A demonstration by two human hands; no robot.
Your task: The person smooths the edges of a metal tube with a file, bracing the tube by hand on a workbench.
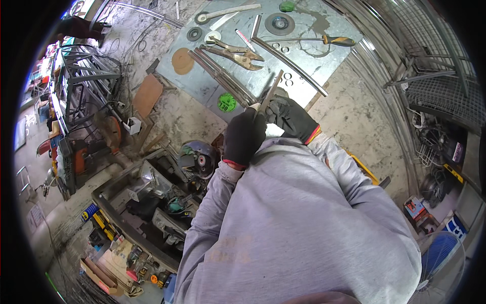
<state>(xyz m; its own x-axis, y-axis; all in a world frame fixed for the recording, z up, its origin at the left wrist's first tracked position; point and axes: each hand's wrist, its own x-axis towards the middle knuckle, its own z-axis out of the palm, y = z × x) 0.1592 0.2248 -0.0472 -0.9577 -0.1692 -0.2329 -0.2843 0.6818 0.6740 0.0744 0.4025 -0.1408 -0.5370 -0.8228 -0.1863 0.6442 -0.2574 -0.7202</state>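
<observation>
Both my hands wear black gloves and meet close to my body at the near edge of the metal-topped table (202,93). My left hand (245,136) is closed around the lower end of a narrow flat brownish bar (273,87), which slants up and away. Beside it, my right hand (291,119) has its fingers curled at the bar's side; what they grip is hidden. Several thin metal bars (223,76) lie on the table, their near ends by my left hand. A round green label or disc (227,102) is left of that hand.
On the table lie rusty locking pliers (235,54), a screwdriver (338,40), a grinding disc (279,24), brown discs (182,61), a bent metal rod (291,63) and several small rings (287,79). A tool bin (119,190) stands lower left, a wire rack (440,93) right, a fan (440,263) lower right.
</observation>
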